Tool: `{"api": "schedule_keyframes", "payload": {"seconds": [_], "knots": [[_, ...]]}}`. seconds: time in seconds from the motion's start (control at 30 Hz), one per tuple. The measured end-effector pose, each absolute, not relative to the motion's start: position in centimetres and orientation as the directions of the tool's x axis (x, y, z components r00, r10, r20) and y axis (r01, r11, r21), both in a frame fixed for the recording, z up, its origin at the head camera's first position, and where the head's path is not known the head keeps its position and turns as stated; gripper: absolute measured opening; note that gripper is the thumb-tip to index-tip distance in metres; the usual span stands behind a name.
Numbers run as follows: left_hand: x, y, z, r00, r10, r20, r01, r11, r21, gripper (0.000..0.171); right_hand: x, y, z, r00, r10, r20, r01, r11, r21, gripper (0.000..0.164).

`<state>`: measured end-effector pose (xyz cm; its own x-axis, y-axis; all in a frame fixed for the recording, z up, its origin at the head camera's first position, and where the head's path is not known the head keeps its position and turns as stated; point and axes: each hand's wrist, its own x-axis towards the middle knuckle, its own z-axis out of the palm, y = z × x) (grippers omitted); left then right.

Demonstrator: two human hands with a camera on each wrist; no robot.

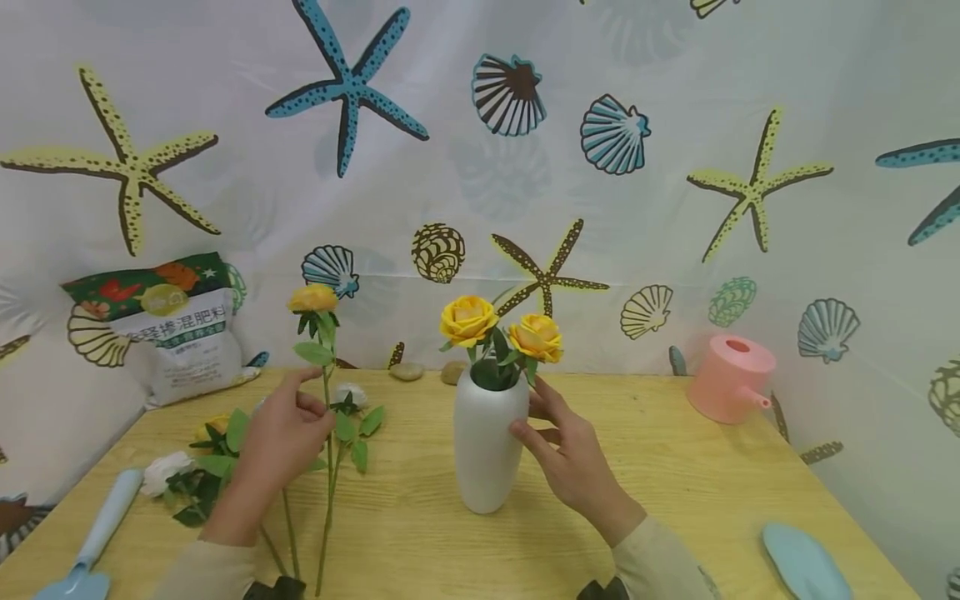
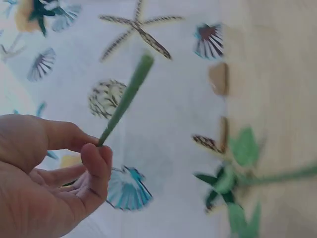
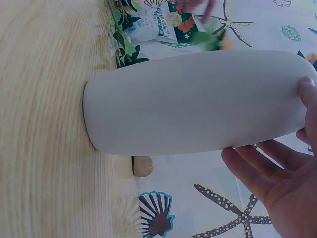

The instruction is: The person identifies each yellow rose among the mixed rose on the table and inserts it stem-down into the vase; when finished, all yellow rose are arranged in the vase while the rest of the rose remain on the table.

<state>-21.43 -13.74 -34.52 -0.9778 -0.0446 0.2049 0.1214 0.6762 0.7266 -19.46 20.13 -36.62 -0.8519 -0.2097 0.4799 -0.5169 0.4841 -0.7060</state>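
My left hand pinches the green stem of an upright yellow rose between thumb and finger. Its long stem reaches down toward the near side of the table. Right of centre, a white vase stands upright with two yellow roses in its mouth. My right hand holds the vase near its top, thumb in front and the other fingers round the right side, as the right wrist view also shows. White and yellow flowers lie on the table under and beside my left forearm, partly hidden.
A fertilizer bag leans at the back left, with a light blue trowel in front. At the back right stands a pink watering can; a light blue object lies nearer. Stones sit along the patterned cloth backdrop.
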Motion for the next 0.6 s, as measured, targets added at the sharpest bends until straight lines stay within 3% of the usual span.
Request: {"api": "schedule_keyframes", "payload": {"seconds": [0.2, 0.33, 0.6], "knots": [[-20.0, -9.6, -31.0, -0.86, -0.161, 0.485, 0.405, 0.364, 0.839, 0.059, -19.5, 20.0, -36.7, -0.851, -0.21, 0.481, -0.518, 0.485, -0.704, 0.065], [-19.9, -7.2, -28.7, -0.754, -0.21, 0.622, 0.593, 0.188, 0.783, 0.062, -19.5, 20.0, -36.7, -0.847, -0.214, 0.487, -0.526, 0.479, -0.703, 0.065], [-20.2, -3.1, -25.7, -0.617, -0.239, 0.75, 0.772, 0.0, 0.635, 0.067, -19.5, 20.1, -36.7, -0.841, -0.221, 0.493, -0.535, 0.474, -0.699, 0.065]]}}
